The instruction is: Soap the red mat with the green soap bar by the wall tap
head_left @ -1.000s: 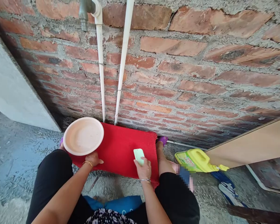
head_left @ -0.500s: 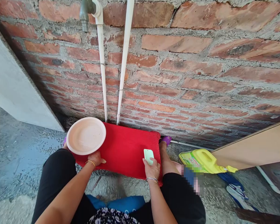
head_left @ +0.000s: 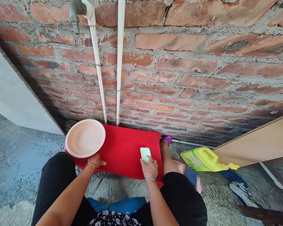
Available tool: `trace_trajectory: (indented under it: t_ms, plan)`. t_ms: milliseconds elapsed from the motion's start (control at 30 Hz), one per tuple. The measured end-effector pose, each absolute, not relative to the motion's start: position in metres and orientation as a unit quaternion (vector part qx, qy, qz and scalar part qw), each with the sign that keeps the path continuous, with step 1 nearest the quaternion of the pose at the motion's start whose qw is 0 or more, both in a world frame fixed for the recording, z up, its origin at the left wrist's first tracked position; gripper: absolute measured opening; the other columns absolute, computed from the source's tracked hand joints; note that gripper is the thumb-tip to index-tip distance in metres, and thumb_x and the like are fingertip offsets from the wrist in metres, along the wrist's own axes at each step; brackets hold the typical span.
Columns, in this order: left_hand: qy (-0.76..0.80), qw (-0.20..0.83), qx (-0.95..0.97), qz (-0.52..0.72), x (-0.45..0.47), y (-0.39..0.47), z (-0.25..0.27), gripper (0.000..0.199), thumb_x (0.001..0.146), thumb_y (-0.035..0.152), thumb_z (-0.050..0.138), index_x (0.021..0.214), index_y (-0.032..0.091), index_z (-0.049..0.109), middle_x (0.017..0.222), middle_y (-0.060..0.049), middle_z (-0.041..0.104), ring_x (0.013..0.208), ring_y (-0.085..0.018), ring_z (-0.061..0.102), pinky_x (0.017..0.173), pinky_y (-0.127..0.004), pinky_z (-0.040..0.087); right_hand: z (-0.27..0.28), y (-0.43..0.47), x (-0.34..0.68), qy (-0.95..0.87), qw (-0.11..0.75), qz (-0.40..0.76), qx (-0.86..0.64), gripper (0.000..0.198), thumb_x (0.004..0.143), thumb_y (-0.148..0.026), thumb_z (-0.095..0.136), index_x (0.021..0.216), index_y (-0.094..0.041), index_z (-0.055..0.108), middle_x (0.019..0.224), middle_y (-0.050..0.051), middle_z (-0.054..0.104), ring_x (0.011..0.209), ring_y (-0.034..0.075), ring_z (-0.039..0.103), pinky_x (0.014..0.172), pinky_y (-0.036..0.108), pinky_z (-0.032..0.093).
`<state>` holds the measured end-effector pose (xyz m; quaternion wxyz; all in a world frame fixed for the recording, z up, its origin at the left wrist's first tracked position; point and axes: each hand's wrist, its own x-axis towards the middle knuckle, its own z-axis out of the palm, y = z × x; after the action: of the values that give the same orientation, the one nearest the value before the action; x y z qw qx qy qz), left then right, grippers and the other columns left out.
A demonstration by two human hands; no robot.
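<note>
A red mat with a thick, towel-like surface (head_left: 127, 147) lies stretched out low in front of me. On its left end stands a pale pink basin (head_left: 85, 138), with no water that I can make out. My left hand (head_left: 96, 160) rests on the mat's near edge against the basin, thumb stretched out to the right; its other fingers are partly hidden by the rim. Toward the right end, my right hand (head_left: 150, 167) is closed round a flat, pale green scrub brush (head_left: 145, 153) with a small hole at its top. The brush's underside is hidden against the mat.
Behind the mat rises a brick wall (head_left: 169, 75) with white pipes (head_left: 120, 62) and a tap (head_left: 74, 15). A yellow detergent jug (head_left: 205, 158) lies on the floor at right, near a blue-and-white slipper (head_left: 241, 191). A grey slab (head_left: 21, 84) stands at left.
My right hand has slid the scrub brush slightly left and away from me over the mat. The left hand and basin keep their places; the whole view has shifted a little.
</note>
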<state>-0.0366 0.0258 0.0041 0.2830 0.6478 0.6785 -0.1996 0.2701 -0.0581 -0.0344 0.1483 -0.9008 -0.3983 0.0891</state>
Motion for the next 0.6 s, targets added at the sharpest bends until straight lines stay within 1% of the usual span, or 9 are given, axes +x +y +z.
trace_trajectory:
  t_ms: [100, 200, 300, 367, 467, 600]
  plan:
    - [0.678, 0.283, 0.648, -0.201, -0.036, 0.026, 0.003, 0.067, 0.061, 0.058, 0.070, 0.112, 0.015, 0.063, 0.119, -0.018, 0.066, 0.112, -0.032, 0.061, 0.088, -0.035, 0.049, -0.037, -0.059, 0.286, -0.353, 0.188, 0.101, -0.911, 0.048, 0.074, -0.048, 0.060, 0.113, -0.020, 0.061, 0.094, 0.009, 0.058, 0.084, 0.025, 0.056, 0.075, 0.035, 0.045]
    - [0.678, 0.281, 0.648, -0.201, -0.035, 0.025, 0.007, 0.064, 0.062, 0.056, 0.070, 0.111, 0.015, 0.064, 0.118, -0.018, 0.066, 0.112, -0.032, 0.061, 0.089, -0.036, 0.049, -0.040, -0.054, 0.265, -0.437, 0.234, 0.112, -0.861, 0.046, 0.073, -0.046, 0.063, 0.110, -0.019, 0.061, 0.096, 0.009, 0.059, 0.089, 0.024, 0.056, 0.081, 0.034, 0.044]
    - [0.678, 0.281, 0.649, -0.201, -0.034, 0.024, 0.011, 0.060, 0.063, 0.054, 0.069, 0.110, 0.015, 0.064, 0.118, -0.017, 0.067, 0.112, -0.032, 0.061, 0.089, -0.035, 0.049, -0.040, -0.050, 0.236, -0.541, 0.217, 0.131, -0.802, 0.037, 0.073, -0.037, 0.064, 0.108, -0.023, 0.063, 0.100, 0.006, 0.059, 0.094, 0.022, 0.055, 0.085, 0.031, 0.043]
    - [0.679, 0.281, 0.648, -0.200, -0.035, 0.024, 0.011, 0.060, 0.064, 0.054, 0.068, 0.110, 0.016, 0.064, 0.119, -0.017, 0.067, 0.112, -0.031, 0.061, 0.089, -0.035, 0.050, -0.039, -0.051, 0.230, -0.563, 0.195, 0.134, -0.792, 0.034, 0.073, -0.034, 0.064, 0.105, -0.026, 0.064, 0.101, 0.005, 0.059, 0.095, 0.021, 0.055, 0.085, 0.030, 0.042]
    - [0.679, 0.282, 0.648, -0.199, -0.036, 0.025, 0.008, 0.061, 0.063, 0.055, 0.069, 0.110, 0.016, 0.064, 0.119, -0.016, 0.067, 0.112, -0.031, 0.061, 0.090, -0.035, 0.050, -0.038, -0.058, 0.252, -0.495, 0.190, 0.119, -0.840, 0.034, 0.073, -0.037, 0.064, 0.104, -0.024, 0.065, 0.098, 0.006, 0.058, 0.092, 0.022, 0.056, 0.082, 0.032, 0.043]
    - [0.678, 0.286, 0.649, -0.196, -0.037, 0.025, 0.005, 0.063, 0.062, 0.056, 0.070, 0.111, 0.017, 0.063, 0.119, -0.016, 0.066, 0.112, -0.031, 0.061, 0.089, -0.036, 0.050, -0.041, -0.068, 0.297, -0.320, 0.218, 0.105, -0.916, 0.044, 0.072, -0.048, 0.063, 0.106, -0.019, 0.063, 0.090, 0.007, 0.057, 0.080, 0.024, 0.055, 0.077, 0.036, 0.044]
